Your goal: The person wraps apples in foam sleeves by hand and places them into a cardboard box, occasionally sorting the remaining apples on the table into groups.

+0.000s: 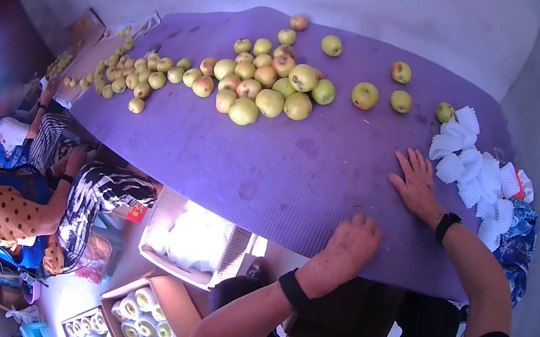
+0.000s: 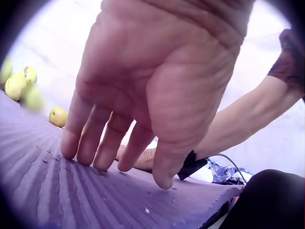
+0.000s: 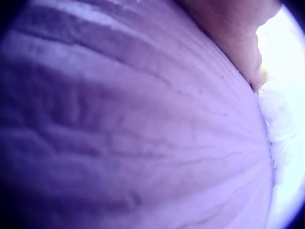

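"By the front edge of the purple table (image 1: 248,172), what is the left hand (image 1: 350,246) doing?"

"It stands on its fingertips, fingers nearly straight, holding nothing."

"And the right hand (image 1: 418,187)?"

"It rests palm down, fingers spread, near the white foam nets (image 1: 471,170) at the right edge."

"Where are the apples (image 1: 269,103)?"

"One sits just beside the nets. A big heap sits toward the back edge, and more trail left."
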Motion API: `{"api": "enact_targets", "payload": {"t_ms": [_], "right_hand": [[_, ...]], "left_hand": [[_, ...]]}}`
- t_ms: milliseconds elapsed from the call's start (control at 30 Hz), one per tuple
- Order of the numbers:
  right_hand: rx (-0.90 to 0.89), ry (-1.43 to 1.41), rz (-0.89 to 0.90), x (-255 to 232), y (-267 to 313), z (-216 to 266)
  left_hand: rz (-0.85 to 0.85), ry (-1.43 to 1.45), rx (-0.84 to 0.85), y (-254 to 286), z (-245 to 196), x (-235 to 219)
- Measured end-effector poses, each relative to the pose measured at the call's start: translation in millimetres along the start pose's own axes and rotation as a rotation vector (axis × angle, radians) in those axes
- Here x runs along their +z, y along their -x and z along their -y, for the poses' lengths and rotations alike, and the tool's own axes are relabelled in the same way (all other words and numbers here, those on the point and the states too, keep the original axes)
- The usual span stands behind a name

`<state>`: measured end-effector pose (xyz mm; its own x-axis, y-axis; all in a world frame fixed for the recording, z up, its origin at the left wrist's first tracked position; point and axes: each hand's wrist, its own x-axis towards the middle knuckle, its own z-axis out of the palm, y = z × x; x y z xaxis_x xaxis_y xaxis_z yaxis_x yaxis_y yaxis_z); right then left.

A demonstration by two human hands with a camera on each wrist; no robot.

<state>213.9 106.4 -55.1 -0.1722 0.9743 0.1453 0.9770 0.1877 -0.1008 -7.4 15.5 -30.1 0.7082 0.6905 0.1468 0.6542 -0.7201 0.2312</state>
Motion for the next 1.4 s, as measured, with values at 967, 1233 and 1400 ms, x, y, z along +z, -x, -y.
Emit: {"api": "enact_targets", "payload": {"t_ms": [967, 1233, 1400], "right_hand": [[0.007, 0.029, -0.019, 5, 0, -2], [-0.011, 0.034, -0.043, 10, 0, -5], [-0.009, 0.029, -0.044, 8, -1, -4]], "left_hand": [[0.016, 0.157, 0.063, -4, 12, -12], [-0.031, 0.202, 0.054, -6, 24, -4], [-0.008, 0.191, 0.065, -7, 26, 3]]}}
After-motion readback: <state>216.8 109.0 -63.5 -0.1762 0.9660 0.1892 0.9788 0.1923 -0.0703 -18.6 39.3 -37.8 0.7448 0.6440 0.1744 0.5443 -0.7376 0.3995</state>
